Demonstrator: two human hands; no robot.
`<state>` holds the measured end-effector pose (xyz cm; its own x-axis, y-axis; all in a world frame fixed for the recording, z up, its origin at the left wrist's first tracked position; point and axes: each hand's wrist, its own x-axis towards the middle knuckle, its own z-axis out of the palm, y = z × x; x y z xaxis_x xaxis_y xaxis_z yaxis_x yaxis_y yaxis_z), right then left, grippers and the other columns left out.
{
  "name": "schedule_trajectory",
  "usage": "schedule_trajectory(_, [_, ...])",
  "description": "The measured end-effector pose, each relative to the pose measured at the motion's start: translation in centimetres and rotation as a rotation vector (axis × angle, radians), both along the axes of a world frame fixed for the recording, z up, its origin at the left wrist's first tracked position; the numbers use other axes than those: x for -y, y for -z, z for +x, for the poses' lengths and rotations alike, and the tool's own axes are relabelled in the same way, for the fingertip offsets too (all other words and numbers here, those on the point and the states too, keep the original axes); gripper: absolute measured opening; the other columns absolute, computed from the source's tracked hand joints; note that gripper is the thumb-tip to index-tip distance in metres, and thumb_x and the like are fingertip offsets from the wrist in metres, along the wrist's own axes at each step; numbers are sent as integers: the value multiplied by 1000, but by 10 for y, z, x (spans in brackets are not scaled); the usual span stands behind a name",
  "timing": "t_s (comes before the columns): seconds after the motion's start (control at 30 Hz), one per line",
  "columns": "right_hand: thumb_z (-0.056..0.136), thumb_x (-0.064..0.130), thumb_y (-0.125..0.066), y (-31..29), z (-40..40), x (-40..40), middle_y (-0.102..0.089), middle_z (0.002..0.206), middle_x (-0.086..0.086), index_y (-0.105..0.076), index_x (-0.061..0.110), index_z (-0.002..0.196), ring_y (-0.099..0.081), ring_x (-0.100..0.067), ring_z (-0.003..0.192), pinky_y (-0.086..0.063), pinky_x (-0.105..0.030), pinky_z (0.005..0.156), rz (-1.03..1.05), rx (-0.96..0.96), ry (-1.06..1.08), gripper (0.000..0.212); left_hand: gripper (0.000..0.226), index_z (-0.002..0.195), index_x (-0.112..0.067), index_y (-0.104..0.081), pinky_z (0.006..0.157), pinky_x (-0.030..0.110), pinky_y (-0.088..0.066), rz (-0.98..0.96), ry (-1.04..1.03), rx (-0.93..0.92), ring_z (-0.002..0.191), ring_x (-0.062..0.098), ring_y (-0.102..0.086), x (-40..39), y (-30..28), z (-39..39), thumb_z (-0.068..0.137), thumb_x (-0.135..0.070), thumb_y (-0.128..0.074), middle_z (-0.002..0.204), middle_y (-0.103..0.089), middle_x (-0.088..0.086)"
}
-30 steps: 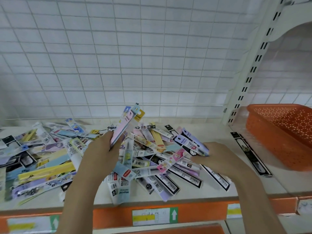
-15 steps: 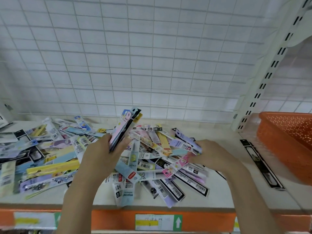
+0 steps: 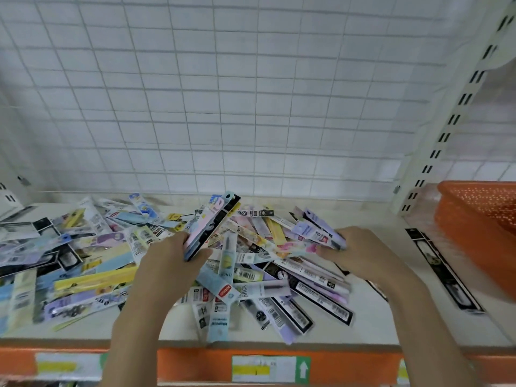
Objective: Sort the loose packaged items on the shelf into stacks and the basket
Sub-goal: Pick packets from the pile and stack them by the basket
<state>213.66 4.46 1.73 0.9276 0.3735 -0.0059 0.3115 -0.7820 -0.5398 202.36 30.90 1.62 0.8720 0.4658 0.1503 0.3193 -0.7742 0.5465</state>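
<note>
A big loose heap of long, flat packaged items (image 3: pixel 259 272) covers the white shelf (image 3: pixel 371 322), spreading far to the left. My left hand (image 3: pixel 167 263) grips a small bundle of packets (image 3: pixel 212 222) that sticks up and tilts right above the heap. My right hand (image 3: pixel 360 255) lies on the heap's right side, fingers closed on the ends of a few purple packets (image 3: pixel 315 230). An orange perforated basket (image 3: pixel 480 227) stands on the shelf at the far right.
One black packet (image 3: pixel 444 272) lies alone between the heap and the basket. A white wire grid (image 3: pixel 223 107) backs the shelf, and a slotted upright (image 3: pixel 446 129) rises beside the basket. The shelf's front edge carries an orange strip (image 3: pixel 195 364) with price labels.
The view has swung left, so the basket sits farther right. My left hand still holds its bundle upright. My right hand has shifted slightly on the purple packets.
</note>
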Motion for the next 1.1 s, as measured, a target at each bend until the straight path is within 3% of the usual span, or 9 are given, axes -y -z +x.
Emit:
schedule_trajectory(0.17, [84,47,-62,-12,-7,10,-37,32,7,-32,17,50,-39,-2,32,-26,-18,45,225,20,120,55,36,62,-19,-40,44,25,-27,7,60,1,49,13,-42,13,0,7,91,-34,-55,53,-43,0])
schedule_trajectory(0.33, [84,49,-61,-9,-11,14,-42,28,10,-39,19,43,-40,-1,31,-30,-22,49,234,31,164,55,31,67,-18,-45,45,26,-31,2,74,-12,52,15,-46,15,0,10,90,-36,-54,56,-47,1])
schedule_trajectory(0.43, [84,48,-62,-8,-11,11,-43,39,7,-39,17,46,-41,-3,39,-31,-25,50,209,49,185,54,36,61,-22,-38,45,26,-28,5,63,-5,50,14,-43,12,-3,7,91,-34,-54,54,-44,1])
schedule_trajectory(0.57, [89,44,-57,-6,-11,3,-60,61,-7,-46,12,61,-54,-16,56,-39,-26,54,153,81,163,44,38,60,-22,-35,45,27,-27,5,7,-8,50,14,-40,-2,-4,1,92,-31,-54,54,-42,0])
schedule_trajectory(0.7, [94,32,-51,1,-9,-8,-59,58,11,-61,11,81,-58,-14,62,-44,-29,61,114,63,121,26,33,65,-14,-41,46,27,-28,5,-62,-41,51,17,-41,-16,-1,-7,91,-29,-54,58,-44,3])
schedule_trajectory(0.83, [95,28,-49,4,-9,-20,-63,65,12,-62,13,94,-60,-14,64,-47,-29,64,116,44,64,20,33,64,-12,-41,46,27,-28,-7,-106,-75,51,19,-40,-27,3,-15,91,-26,-54,58,-44,5])
schedule_trajectory(0.9, [96,26,-48,5,-8,-25,-66,69,4,-59,9,94,-63,-15,66,-48,-30,63,109,47,57,20,35,63,-16,-38,46,27,-29,0,-107,-93,51,18,-41,-29,5,-17,91,-28,-54,58,-46,4])
schedule_trajectory(1.0, [93,30,-50,8,-9,-32,-62,72,-9,-53,7,87,-62,-32,70,-46,-37,60,88,95,65,24,36,63,-18,-37,46,27,-28,2,-88,-96,52,16,-41,-26,5,-17,91,-32,-54,60,-45,2])
schedule_trajectory(1.1, [86,52,-55,6,-11,-35,-44,62,-2,-42,14,73,-45,-22,58,-32,-32,54,78,120,77,42,40,61,-20,-36,45,26,-27,2,-24,-70,51,13,-41,-13,2,-11,90,-39,-55,57,-43,0])
